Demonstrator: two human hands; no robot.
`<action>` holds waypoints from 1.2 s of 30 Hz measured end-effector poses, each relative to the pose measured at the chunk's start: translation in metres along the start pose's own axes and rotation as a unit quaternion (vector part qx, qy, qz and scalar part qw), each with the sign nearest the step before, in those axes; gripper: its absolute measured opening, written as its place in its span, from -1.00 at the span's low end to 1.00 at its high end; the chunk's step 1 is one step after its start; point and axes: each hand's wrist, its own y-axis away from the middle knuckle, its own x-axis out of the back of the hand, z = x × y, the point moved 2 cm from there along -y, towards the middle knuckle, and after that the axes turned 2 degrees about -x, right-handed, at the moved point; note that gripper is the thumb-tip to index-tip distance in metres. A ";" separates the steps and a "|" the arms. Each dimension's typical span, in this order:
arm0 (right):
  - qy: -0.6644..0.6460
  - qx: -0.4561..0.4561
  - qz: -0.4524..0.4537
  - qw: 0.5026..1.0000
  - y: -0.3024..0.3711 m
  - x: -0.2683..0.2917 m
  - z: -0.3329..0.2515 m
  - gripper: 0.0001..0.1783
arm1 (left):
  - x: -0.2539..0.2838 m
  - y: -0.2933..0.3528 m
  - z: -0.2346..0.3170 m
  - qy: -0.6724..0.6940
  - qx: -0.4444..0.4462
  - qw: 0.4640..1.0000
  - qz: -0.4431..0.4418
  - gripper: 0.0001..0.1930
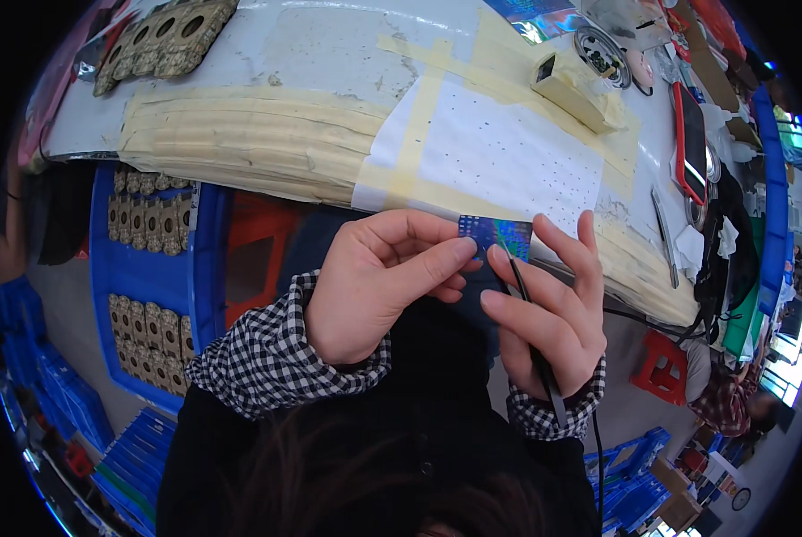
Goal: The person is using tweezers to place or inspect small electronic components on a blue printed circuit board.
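Dark strands of hair (329, 470) hang nearest the camera, over the person's black garment (450, 394) with black-and-white checked cuffs (262, 358). On the left, a blue plastic tray (150, 273) holds rows of camouflage-patterned pieces (155, 224) with dark oval openings. Next, the left hand (365, 286) pinches a small, shiny blue-green rectangular sheet (474, 229) by its left end, just off the table edge. Beyond lies taped white paper (396, 134) scattered with dark specks (511, 154). The right hand (553, 313) grips a slim dark tweezer-like tool (524, 291), its tip at the shiny sheet; whether it has caught anything is too small to tell. The work looks under way, not finished: small squares appear to remain on the sheet. Whether the tray's pieces are complete cannot be told.
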 end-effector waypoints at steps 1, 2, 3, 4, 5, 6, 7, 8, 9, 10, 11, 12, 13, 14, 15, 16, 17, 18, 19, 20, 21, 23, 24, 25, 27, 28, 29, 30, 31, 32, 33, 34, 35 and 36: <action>-0.021 -0.005 -0.006 1.000 0.000 -0.004 0.004 -0.67 | 0.000 0.001 0.000 0.000 0.000 1.000 -0.008 -0.87; -0.041 -0.011 -0.012 0.999 0.000 -0.006 0.006 -0.67 | 0.001 0.001 0.001 0.001 -0.001 1.000 -0.016 -0.86; -0.050 -0.013 -0.022 0.998 -0.001 -0.006 0.007 -0.68 | 0.002 0.002 0.001 -0.005 -0.004 1.000 -0.015 -0.85; -0.058 -0.015 -0.031 0.998 -0.001 -0.005 0.008 -0.68 | 0.003 0.002 0.001 -0.012 -0.008 1.000 -0.015 -0.84; -0.066 -0.018 -0.039 0.997 -0.001 -0.005 0.008 -0.68 | 0.004 0.002 0.001 -0.019 -0.011 1.000 -0.016 -0.84; -0.070 -0.023 -0.038 0.997 0.000 -0.006 0.008 -0.69 | 0.004 0.002 0.000 -0.021 -0.011 1.000 -0.017 -0.83; -0.060 -0.024 -0.036 0.997 0.000 -0.006 0.007 -0.69 | 0.004 0.002 -0.001 -0.023 -0.011 1.000 -0.018 -0.83; -0.051 -0.025 -0.035 0.998 0.000 -0.006 0.006 -0.69 | 0.004 0.002 -0.001 -0.026 -0.011 0.999 -0.019 -0.83; -0.041 -0.026 -0.033 0.998 0.000 -0.006 0.005 -0.69 | 0.004 0.002 -0.001 -0.025 -0.009 0.999 -0.018 -0.83; -0.033 -0.027 -0.030 0.999 0.000 -0.006 0.004 -0.69 | 0.004 0.002 -0.001 -0.025 -0.008 1.000 -0.017 -0.83; -0.026 -0.028 -0.027 0.999 0.001 -0.006 0.004 -0.69 | 0.004 0.002 -0.001 -0.025 -0.006 1.000 -0.016 -0.83; -0.019 -0.028 -0.024 0.999 0.002 -0.006 0.003 -0.70 | 0.003 0.003 0.000 -0.022 -0.006 1.000 -0.015 -0.83; -0.011 -0.027 -0.024 0.999 0.002 -0.006 0.003 -0.70 | 0.003 0.003 0.000 -0.019 -0.007 1.000 -0.014 -0.83; -0.004 -0.027 -0.025 0.999 0.002 -0.006 0.002 -0.70 | 0.003 0.003 0.001 -0.016 -0.007 1.000 -0.013 -0.83; 0.003 -0.026 -0.025 0.999 0.002 -0.006 0.001 -0.70 | 0.003 0.003 0.000 -0.013 -0.009 1.000 -0.014 -0.83; 0.007 -0.022 -0.027 0.999 0.002 -0.005 0.001 -0.70 | 0.004 0.003 -0.001 -0.011 -0.011 1.000 -0.015 -0.83; 0.012 -0.019 -0.029 0.999 0.002 -0.005 0.001 -0.70 | 0.005 0.003 -0.001 -0.008 -0.014 1.000 -0.016 -0.83; 0.016 -0.016 -0.031 0.999 0.001 -0.005 0.001 -0.70 | 0.005 0.003 -0.001 -0.007 -0.013 1.000 -0.014 -0.83; 0.020 -0.014 -0.031 0.999 0.002 -0.005 0.001 -0.70 | 0.005 0.004 -0.001 -0.006 -0.011 1.000 -0.013 -0.84; 0.024 -0.012 -0.031 0.999 0.002 -0.006 0.001 -0.70 | 0.005 0.004 -0.001 -0.005 -0.010 1.000 -0.011 -0.84; 0.028 -0.010 -0.031 0.999 0.002 -0.006 0.001 -0.70 | 0.005 0.004 0.000 -0.005 -0.010 1.000 -0.010 -0.84; 0.034 -0.007 -0.031 0.999 0.002 -0.006 0.001 -0.71 | 0.004 0.004 0.000 -0.004 -0.010 1.000 -0.008 -0.84; 0.037 -0.006 -0.031 0.999 0.002 -0.006 0.001 -0.71 | 0.004 0.004 0.000 -0.004 -0.011 1.000 -0.007 -0.84; 0.039 -0.006 -0.032 0.999 0.002 -0.007 0.001 -0.71 | 0.004 0.004 0.000 -0.003 -0.012 1.000 -0.007 -0.84; 0.042 -0.006 -0.033 0.999 0.002 -0.007 0.001 -0.71 | 0.004 0.004 0.000 -0.002 -0.012 1.000 -0.008 -0.84; 0.042 -0.007 -0.032 0.999 0.002 -0.007 0.001 -0.71 | 0.004 0.004 -0.001 -0.002 -0.011 1.000 -0.009 -0.84; 0.042 -0.008 -0.032 0.999 0.002 -0.007 0.001 -0.71 | 0.004 0.004 -0.001 -0.002 -0.011 1.000 -0.011 -0.84; 0.042 -0.008 -0.032 0.999 0.003 -0.007 0.001 -0.71 | 0.003 0.004 -0.001 0.000 -0.011 1.000 -0.012 -0.84; 0.045 -0.006 -0.031 0.998 0.003 -0.007 0.001 -0.71 | 0.003 0.003 0.000 0.001 -0.012 1.000 -0.013 -0.84; 0.049 -0.004 -0.029 0.998 0.002 -0.007 0.000 -0.71 | 0.002 0.003 0.000 0.002 -0.013 1.000 -0.014 -0.84; 0.051 -0.001 -0.028 0.998 0.002 -0.008 0.000 -0.70 | 0.002 0.003 -0.001 0.003 -0.013 1.000 -0.012 -0.84; 0.058 0.002 -0.028 0.998 0.002 -0.008 0.000 -0.70 | 0.002 0.004 -0.001 0.005 -0.014 1.000 -0.010 -0.84; 0.065 0.006 -0.027 0.997 0.002 -0.009 0.000 -0.70 | 0.002 0.004 -0.001 0.006 -0.015 1.000 -0.008 -0.84; 0.073 0.009 -0.026 0.997 0.002 -0.009 -0.001 -0.70 | 0.002 0.004 -0.001 0.006 -0.014 1.000 -0.006 -0.84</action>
